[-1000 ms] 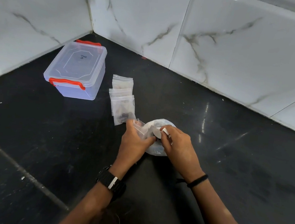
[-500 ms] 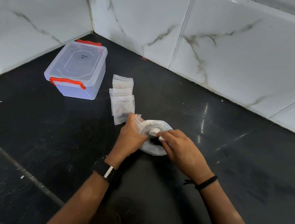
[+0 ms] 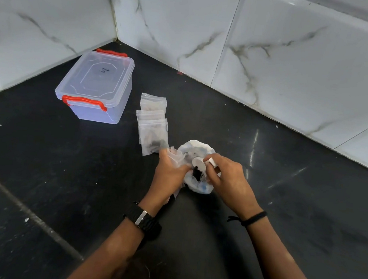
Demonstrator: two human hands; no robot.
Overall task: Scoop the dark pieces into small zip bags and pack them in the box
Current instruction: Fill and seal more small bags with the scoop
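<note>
My left hand holds a small clear zip bag at its mouth, right beside a larger white plastic bag lying on the black floor. My right hand grips a small white scoop over the gap between the two bags. Dark pieces show just under the scoop. Three small zip bags with dark pieces in them lie overlapped in a row behind my left hand. The clear box with red latches stands shut at the back left, near the wall corner.
White marble-patterned wall tiles meet in a corner behind the box. A pale grout line runs across the black floor at the lower left. I wear a black watch on my left wrist and a black band on my right.
My right hand has lifted the scoop from inside the white bag toward the small zip bag, and dark pieces now show beneath it. My left hand stays on the small bag.
</note>
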